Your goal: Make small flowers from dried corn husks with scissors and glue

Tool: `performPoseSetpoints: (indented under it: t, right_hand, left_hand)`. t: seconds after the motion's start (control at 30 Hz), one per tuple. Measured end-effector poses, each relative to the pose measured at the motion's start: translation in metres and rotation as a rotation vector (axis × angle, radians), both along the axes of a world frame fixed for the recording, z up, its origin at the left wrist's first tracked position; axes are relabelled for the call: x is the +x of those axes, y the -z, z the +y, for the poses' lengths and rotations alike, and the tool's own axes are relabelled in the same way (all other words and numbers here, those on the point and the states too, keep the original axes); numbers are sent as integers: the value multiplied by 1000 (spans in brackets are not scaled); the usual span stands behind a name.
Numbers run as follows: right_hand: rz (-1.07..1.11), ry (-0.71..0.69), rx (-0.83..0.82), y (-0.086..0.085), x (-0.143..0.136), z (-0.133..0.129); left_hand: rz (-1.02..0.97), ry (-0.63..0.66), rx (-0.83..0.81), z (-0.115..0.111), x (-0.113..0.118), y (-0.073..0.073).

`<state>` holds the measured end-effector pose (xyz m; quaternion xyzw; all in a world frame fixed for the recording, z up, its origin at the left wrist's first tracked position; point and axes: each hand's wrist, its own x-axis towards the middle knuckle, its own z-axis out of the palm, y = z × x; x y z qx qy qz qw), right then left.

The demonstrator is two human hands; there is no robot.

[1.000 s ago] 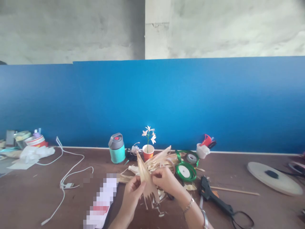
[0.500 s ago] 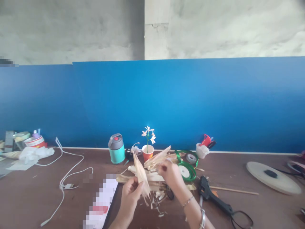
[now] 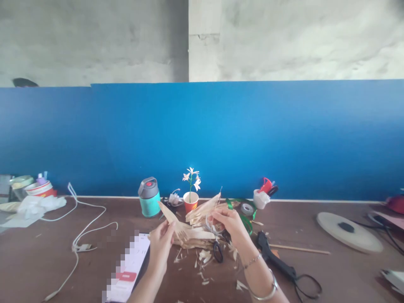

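Between the thumb and fingers of my left hand [image 3: 162,235] is a dried corn husk [image 3: 172,216], its pointed end up and left, its lower end split into strips. My right hand [image 3: 227,221] pinches a thin, pale, looped strand [image 3: 208,222], perhaps thread or wire; its exact kind is unclear. Behind the hands lie more husks [image 3: 203,209] in a loose pile. Black-handled scissors [image 3: 217,252] lie in front of the pile, their blades mostly hidden. A paper cup [image 3: 191,204] behind holds a stem of pale flowers [image 3: 191,176].
A teal flask [image 3: 150,205] stands at the back left, near a phone or tablet [image 3: 129,269]. Green ribbon [image 3: 246,225] and a tape roll [image 3: 247,209] lie right of the husks. A black glue gun [image 3: 276,261], wooden stick [image 3: 299,249] and white cable [image 3: 75,248] spread across the table.
My left hand has shifted left and up, tilting the husk further left. My right hand has moved slightly right, and the looped strand now shows in its fingers. The scissors are more visible.
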<state>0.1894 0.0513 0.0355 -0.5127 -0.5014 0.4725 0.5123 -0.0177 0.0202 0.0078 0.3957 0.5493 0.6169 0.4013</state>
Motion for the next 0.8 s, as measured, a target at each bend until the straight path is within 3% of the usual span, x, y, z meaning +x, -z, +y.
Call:
performPoseSetpoints:
  t: [0.17, 0.23, 0.3, 0.37, 0.43, 0.5, 0.57, 0.7, 0.8]
  right_hand:
    - [-4, 5, 3, 4, -4, 2]
    - [-12, 20, 7, 4, -5, 3]
    - [-26, 34, 13, 2, -6, 3]
    - [-57, 43, 34, -3, -7, 0]
    - [-96, 27, 97, -10, -9, -4]
    - [-104, -18, 181, -17, -11, -10]
    - [-81, -43, 198, -23, -14, -16]
    - [-28, -49, 132, -30, -18, -25]
    - [77, -109, 96, -31, -20, -27]
  left_hand:
    - [481, -105, -85, 22, -12, -5]
    - [533, -144, -93, 24, -10, -13]
    - [612, -180, 2, 21, -2, -24]
    - [601, -6, 107, 14, 11, -36]
    - [505, 246, 122, 7, 26, -46]
    - [419, 404, 120, 1, 39, -52]
    - [386, 453, 108, -2, 48, -55]
    - [351, 347, 120, 0, 53, -51]
    - [305, 377, 131, 4, 50, -47]
